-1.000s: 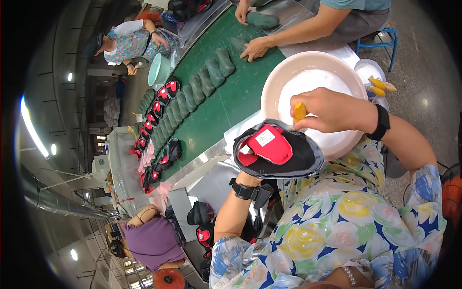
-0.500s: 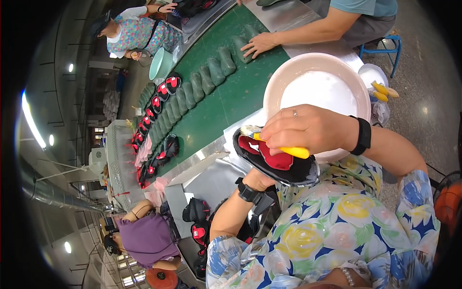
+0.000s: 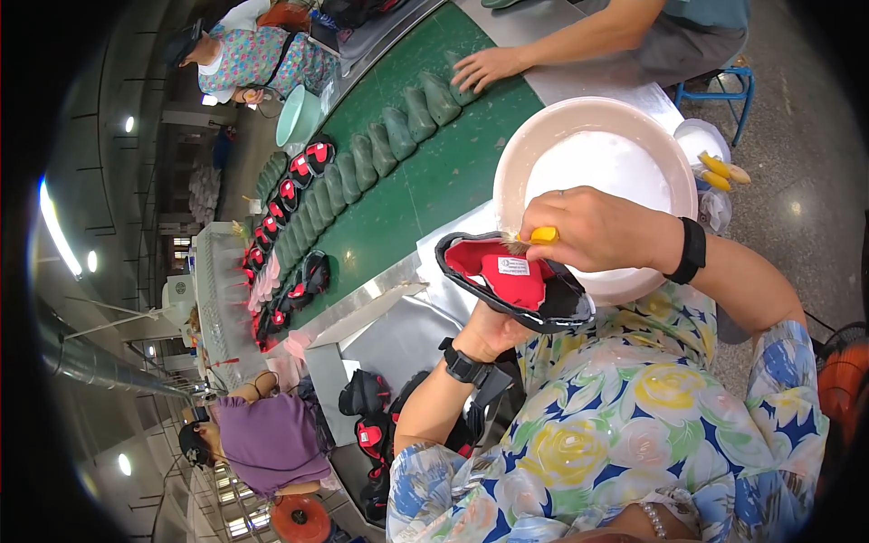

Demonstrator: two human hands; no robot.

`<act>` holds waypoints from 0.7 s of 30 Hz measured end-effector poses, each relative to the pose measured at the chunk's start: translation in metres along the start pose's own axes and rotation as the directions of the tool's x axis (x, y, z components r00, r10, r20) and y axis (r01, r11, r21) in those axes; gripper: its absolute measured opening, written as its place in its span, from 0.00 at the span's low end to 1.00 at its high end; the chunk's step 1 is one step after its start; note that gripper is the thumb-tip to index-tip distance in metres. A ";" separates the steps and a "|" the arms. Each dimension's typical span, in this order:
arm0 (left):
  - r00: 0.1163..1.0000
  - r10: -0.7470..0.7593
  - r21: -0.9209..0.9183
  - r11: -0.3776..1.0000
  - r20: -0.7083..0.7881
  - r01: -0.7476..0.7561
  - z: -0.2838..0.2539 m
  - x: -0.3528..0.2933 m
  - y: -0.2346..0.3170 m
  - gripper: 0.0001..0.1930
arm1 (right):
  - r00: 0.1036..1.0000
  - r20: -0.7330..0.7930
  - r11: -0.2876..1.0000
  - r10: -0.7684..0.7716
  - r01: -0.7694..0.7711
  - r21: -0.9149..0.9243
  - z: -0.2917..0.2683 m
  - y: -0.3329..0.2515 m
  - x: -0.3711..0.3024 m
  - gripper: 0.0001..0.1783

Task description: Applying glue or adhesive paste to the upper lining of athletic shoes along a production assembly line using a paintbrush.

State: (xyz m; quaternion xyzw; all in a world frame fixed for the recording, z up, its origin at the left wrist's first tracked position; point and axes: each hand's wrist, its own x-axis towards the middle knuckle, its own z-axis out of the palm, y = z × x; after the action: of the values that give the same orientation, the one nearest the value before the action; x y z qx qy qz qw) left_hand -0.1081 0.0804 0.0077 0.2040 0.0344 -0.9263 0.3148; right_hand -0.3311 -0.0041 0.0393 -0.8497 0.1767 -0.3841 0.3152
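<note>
My left hand (image 3: 495, 330) grips a black shoe upper (image 3: 566, 300) with a red lining from below, its underside edge smeared white. A white label shows on the red tongue inside. In my right hand (image 3: 602, 228) is a brush with a yellow handle (image 3: 544, 235); its pale bristles reach the rim of the shoe upper. Directly behind the right hand stands a large pinkish basin (image 3: 518, 163) holding white liquid.
A green conveyor belt (image 3: 398, 217) carries a row of dark green shoe lasts (image 3: 382, 149) and black-red uppers (image 3: 288, 194). A co-worker's hand (image 3: 489, 68) touches a last. More uppers (image 3: 369, 434) lie at my left. Yellow-handled brushes (image 3: 715, 172) rest beside a small white tub.
The brush has swung from lying along the shoe upper to pointing at its rim, and my right hand has turned. The upper has tilted, showing its label. Lasts and uppers have shifted leftward.
</note>
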 end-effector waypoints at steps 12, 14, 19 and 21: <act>0.909 0.416 0.615 0.717 0.001 -0.329 -0.022 -0.024 0.048 0.17 | 0.978 -0.151 0.984 0.145 -0.126 0.123 -0.026 -0.010 0.006 0.11; 0.904 0.428 0.649 0.683 0.017 -0.336 -0.018 -0.023 0.051 0.17 | 0.988 -0.133 0.997 -0.073 0.069 -0.039 -0.027 -0.009 0.007 0.09; 0.871 0.489 0.714 0.593 0.049 -0.373 -0.012 -0.020 0.053 0.15 | 0.998 0.029 0.996 -0.051 0.053 -0.071 -0.028 -0.005 0.004 0.10; 0.864 0.500 0.719 0.581 0.056 -0.382 -0.013 -0.019 0.056 0.15 | 0.978 -0.203 0.997 -0.043 0.029 -0.070 -0.031 -0.003 0.004 0.10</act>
State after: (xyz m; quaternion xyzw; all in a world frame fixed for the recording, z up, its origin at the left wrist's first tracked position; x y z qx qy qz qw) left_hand -0.0564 0.0489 0.0071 0.3809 -0.3523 -0.7397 0.4285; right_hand -0.3519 -0.0167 0.0596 -0.8187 0.2057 -0.4689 0.2598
